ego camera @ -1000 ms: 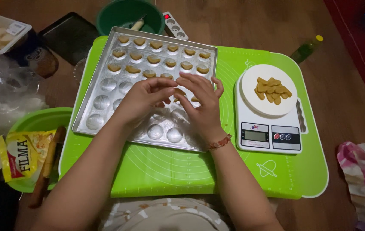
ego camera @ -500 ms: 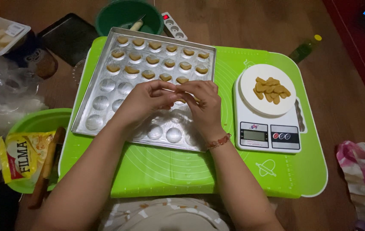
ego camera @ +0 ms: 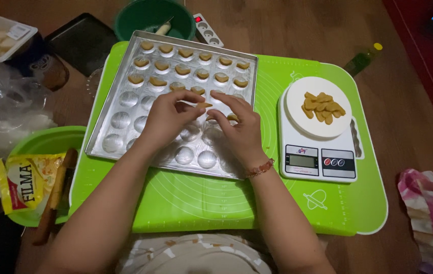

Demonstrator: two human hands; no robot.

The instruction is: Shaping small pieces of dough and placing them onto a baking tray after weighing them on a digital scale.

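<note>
Dough piece [ego camera: 204,105] pinched between left hand [ego camera: 168,117] and right hand [ego camera: 238,128] (fingers curled) above tray [ego camera: 125,137]

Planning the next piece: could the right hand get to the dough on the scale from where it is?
Probably yes. The right hand is over the tray, and the dough lies uncovered on the scale just beside it, nothing between.

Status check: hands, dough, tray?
Both hands: left hand and right hand pinch one dough piece over the mould tray. Nothing in the way.
</note>
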